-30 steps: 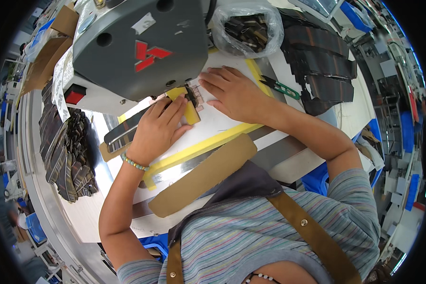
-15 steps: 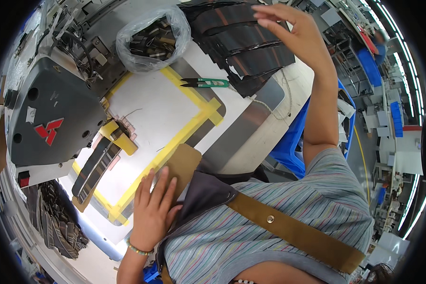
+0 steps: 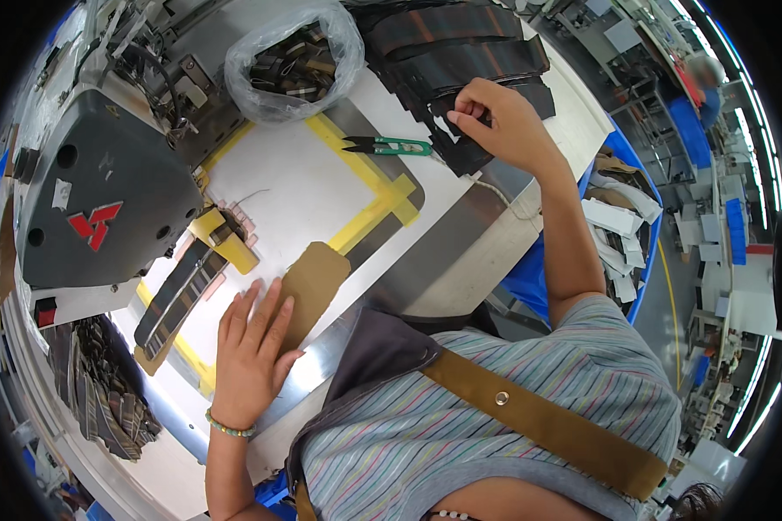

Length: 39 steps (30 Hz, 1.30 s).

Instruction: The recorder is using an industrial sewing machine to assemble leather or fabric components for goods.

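My left hand (image 3: 256,352) lies flat, fingers spread, on the near end of a flat brown piece (image 3: 314,291) on the white work surface. Over the front of the stacked dark striped cloth strips (image 3: 460,62) is my right hand (image 3: 506,130), its fingers curled in and thumb close to them; what they grip, if anything, I cannot make out. Green-handled thread snips (image 3: 400,147) lie left of that hand. Beyond my left hand, a dark striped strip (image 3: 180,295) with brown backing sits by the yellow clamp (image 3: 226,240) of a grey sewing machine (image 3: 104,195).
Yellow tape (image 3: 365,187) frames the white work surface. A clear plastic bag (image 3: 356,52) of small cloth pieces stands at the back. Striped strips (image 3: 104,399) are heaped at the left. A blue bin (image 3: 530,276) with white and brown scraps stands at the right.
My left hand has slid the brown piece leftward, closer to the clamp. My right hand has come down to the front of the cloth stacks, and its fingers have curled in.
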### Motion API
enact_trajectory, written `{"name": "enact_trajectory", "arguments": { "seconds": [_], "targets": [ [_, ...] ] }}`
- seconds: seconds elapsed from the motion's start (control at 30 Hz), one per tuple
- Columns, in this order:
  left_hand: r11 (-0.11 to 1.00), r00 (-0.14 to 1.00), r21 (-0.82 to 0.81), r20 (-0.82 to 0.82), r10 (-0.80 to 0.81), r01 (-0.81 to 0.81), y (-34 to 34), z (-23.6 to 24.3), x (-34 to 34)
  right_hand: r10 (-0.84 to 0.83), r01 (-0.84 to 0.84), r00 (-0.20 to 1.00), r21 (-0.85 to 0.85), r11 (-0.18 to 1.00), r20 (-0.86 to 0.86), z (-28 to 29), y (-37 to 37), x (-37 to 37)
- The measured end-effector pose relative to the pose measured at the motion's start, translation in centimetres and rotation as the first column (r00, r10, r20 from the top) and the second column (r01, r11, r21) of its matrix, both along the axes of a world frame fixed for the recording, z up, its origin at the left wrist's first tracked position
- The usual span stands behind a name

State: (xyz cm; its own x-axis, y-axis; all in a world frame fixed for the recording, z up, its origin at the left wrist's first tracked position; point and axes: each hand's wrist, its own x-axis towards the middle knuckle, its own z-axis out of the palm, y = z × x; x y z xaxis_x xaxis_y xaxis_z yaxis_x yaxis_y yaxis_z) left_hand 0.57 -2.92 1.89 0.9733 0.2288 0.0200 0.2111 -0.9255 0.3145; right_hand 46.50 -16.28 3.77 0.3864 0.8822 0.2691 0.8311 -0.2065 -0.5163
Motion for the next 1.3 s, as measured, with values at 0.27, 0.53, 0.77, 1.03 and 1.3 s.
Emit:
{"name": "enact_trajectory", "arguments": {
  "seconds": [0.27,0.53,0.77,1.03,1.3],
  "targets": [
    [0.976,0.973,-0.216,0.218,0.079,-0.031,0.3,1.6,2.4,-0.156,0.144,0.980,-0.097,0.985,-0.122,-1.0,-0.3,1.5],
    [0.797,0.950,-0.592,0.162,0.265,-0.122,0.6,2.3,3.5,-0.069,0.232,0.968,0.757,0.611,-0.240,3.2,1.0,-1.6],
    [-0.026,0.864,-0.998,0.032,0.503,0.051,-0.6,-0.1,8.2,0.501,-0.729,0.592,0.154,0.667,0.631,-0.1,4.6,-14.2],
    [0.268,0.864,-0.929,-0.095,0.494,-0.256,-0.9,-0.7,6.5,0.755,-0.767,0.641,0.152,0.623,0.141,0.4,8.6,-15.1],
    [0.664,0.743,-0.653,0.227,0.630,-0.364,2.8,-0.8,4.3,0.827,-0.838,0.546,-0.093,0.538,-0.136,-1.8,14.0,-14.4]
  ]
}}
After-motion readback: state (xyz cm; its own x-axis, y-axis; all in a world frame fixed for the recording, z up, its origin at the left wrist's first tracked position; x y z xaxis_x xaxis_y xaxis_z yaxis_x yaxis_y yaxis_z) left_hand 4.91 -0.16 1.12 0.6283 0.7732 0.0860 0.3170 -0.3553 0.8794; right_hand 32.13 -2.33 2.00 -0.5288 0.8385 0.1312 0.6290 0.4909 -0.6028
